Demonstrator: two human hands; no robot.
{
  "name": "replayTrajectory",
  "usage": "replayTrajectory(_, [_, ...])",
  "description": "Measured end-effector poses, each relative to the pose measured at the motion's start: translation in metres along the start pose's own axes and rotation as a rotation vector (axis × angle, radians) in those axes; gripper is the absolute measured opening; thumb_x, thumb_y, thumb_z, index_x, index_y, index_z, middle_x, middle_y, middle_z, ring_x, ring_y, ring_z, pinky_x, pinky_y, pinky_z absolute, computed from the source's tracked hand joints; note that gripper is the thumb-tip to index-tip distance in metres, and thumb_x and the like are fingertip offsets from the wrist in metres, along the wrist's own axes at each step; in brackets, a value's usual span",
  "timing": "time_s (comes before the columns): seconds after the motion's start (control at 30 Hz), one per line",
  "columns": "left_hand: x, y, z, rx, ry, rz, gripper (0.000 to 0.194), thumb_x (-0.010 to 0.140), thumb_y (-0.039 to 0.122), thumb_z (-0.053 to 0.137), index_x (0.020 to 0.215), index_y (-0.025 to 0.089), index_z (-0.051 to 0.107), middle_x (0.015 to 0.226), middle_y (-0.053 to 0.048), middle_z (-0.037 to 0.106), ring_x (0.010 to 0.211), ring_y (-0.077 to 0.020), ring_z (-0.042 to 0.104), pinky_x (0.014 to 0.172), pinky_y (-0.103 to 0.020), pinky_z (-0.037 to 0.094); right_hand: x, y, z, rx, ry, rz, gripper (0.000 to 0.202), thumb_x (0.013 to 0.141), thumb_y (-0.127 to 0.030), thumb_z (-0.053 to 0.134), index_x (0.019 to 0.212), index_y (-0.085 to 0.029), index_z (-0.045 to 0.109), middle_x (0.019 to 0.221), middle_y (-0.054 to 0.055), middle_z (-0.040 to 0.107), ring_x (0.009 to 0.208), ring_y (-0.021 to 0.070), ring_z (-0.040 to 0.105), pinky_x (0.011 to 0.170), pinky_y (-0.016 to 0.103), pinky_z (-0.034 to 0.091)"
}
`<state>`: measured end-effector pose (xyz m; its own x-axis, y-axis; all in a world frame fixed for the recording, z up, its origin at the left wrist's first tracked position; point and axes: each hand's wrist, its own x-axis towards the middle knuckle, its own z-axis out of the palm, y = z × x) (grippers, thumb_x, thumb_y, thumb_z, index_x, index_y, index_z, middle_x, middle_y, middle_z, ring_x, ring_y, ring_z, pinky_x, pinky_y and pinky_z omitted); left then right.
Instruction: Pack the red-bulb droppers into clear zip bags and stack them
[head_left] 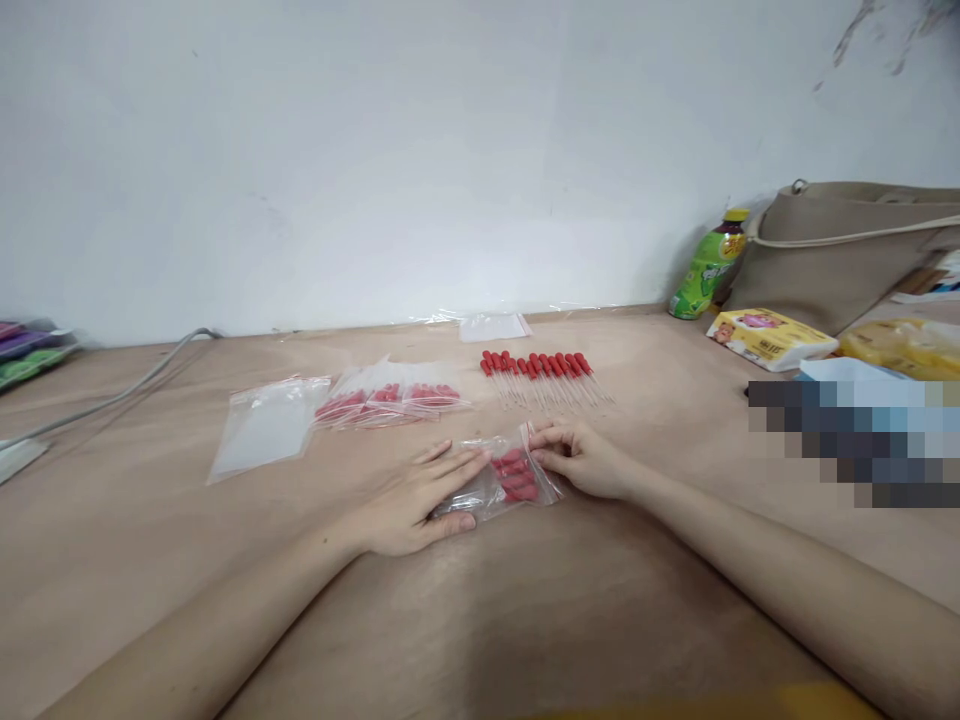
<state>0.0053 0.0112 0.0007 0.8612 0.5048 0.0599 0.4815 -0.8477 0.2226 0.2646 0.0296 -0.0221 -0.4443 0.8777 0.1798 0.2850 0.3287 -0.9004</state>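
Note:
A clear zip bag (514, 476) with several red-ended items in it lies flat on the brown table in front of me. My left hand (420, 500) rests flat on the bag's left part, fingers spread. At the bag's right end, my right hand (581, 456) pinches the upper corner near the zip edge. Just beyond stands out a row of red-tipped thin sticks (544, 368), lying side by side. Filled bags with red contents (386, 396) overlap to the left of that row, and flat clear bags (264, 430) lie further left.
Another flat bag (493, 327) lies near the wall. At the right are a green bottle (709, 268), a yellow tissue pack (772, 338) and a beige handbag (832, 250). A grey cable (142, 380) and colourful packs (34, 352) are at the left.

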Motion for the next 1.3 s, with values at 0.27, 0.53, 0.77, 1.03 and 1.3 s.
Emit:
replayTrajectory(0.27, [0.002,0.002,-0.002,-0.019,0.006,0.016,0.057,0.093,0.038,0.042,0.142,0.030,0.014,0.146,-0.002,0.021,0.133,-0.0223,0.023,0.109,-0.047,0.012,0.043,0.003,-0.034,-0.540,0.352,0.111,0.017,0.073,-0.026,0.055,0.081,-0.016,0.066,0.073,0.003,0.066,0.062,0.0126,0.055,0.061,0.024,0.042])
replayTrajectory(0.53, [-0.001,0.002,-0.002,0.024,-0.045,0.013,0.046,0.094,0.040,0.038,0.138,0.031,0.028,0.147,-0.002,0.018,0.135,-0.0206,0.018,0.110,-0.045,0.011,0.140,0.002,-0.029,-0.739,0.358,0.325,0.029,0.078,-0.025,0.053,0.101,-0.011,0.064,0.102,0.016,0.065,0.096,0.0221,0.059,0.079,0.028,0.042])
replayTrajectory(0.77, [-0.002,0.002,0.000,-0.014,-0.066,0.005,0.049,0.093,0.042,0.039,0.139,0.033,0.024,0.146,0.002,0.022,0.135,-0.0227,0.017,0.109,-0.048,0.012,0.160,0.005,-0.027,-0.674,0.390,0.450,0.019,0.069,-0.024,0.060,0.079,-0.009,0.067,0.083,0.019,0.067,0.080,0.0256,0.063,0.068,0.030,0.044])
replayTrajectory(1.03, [-0.003,0.004,-0.002,-0.105,0.000,0.005,0.046,0.095,0.035,0.037,0.139,0.031,0.025,0.145,0.001,0.025,0.134,-0.0208,0.021,0.110,-0.045,0.011,0.105,-0.019,-0.049,-0.294,0.632,0.213,0.026,0.082,-0.032,0.042,0.101,-0.015,0.047,0.082,0.006,0.065,0.061,0.0121,0.059,0.058,0.025,0.046])
replayTrajectory(1.3, [-0.003,0.003,0.004,-0.176,0.204,-0.032,0.044,0.091,0.029,0.046,0.134,0.025,0.038,0.138,-0.003,0.039,0.132,-0.0220,0.026,0.109,-0.045,0.023,0.000,-0.005,-0.039,0.449,0.818,0.185,0.031,0.071,-0.033,0.059,0.088,-0.023,0.035,0.063,-0.006,0.056,0.047,0.0083,0.053,0.046,0.021,0.046])
